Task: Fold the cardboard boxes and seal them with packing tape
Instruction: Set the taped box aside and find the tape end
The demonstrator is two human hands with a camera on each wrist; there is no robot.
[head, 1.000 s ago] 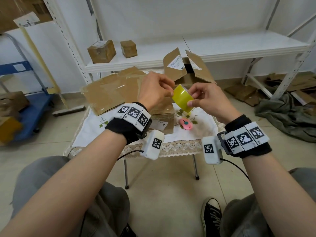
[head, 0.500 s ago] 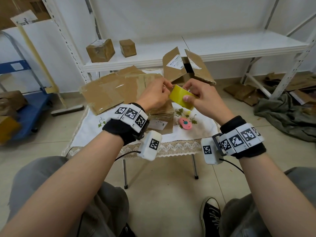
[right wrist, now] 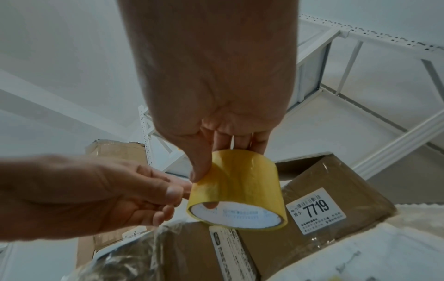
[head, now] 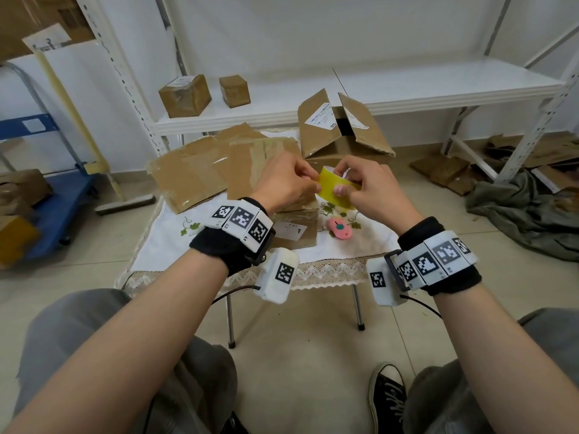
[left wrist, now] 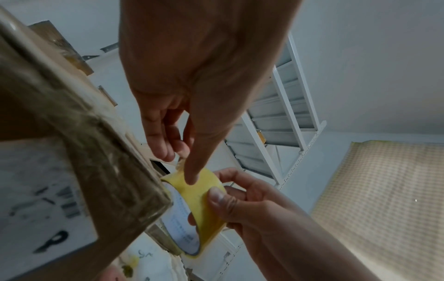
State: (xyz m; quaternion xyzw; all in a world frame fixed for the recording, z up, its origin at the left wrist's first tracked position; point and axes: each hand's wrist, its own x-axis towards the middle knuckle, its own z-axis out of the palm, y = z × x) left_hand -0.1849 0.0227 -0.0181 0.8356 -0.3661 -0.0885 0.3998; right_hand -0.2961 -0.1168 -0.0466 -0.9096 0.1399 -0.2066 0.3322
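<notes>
A yellow packing tape roll hangs in the air over the small table. My right hand grips it, thumb on the outer face and fingers through the white core. My left hand pinches the loose tape end at the roll's left edge between thumb and fingers. Below the hands sits a small closed cardboard box with a white label. An open box with raised flaps stands at the table's far side; the right wrist view shows its label.
Flattened cardboard sheets lie on the table's left, on a white cloth. A pink cutter lies beside the small box. Two sealed boxes stand on the white shelf behind. A blue cart stands left, a grey cloth right.
Both hands have stayed on the roll and shifted it slightly lower. The left fingers have closed in on the roll's edge and now pinch the tape end.
</notes>
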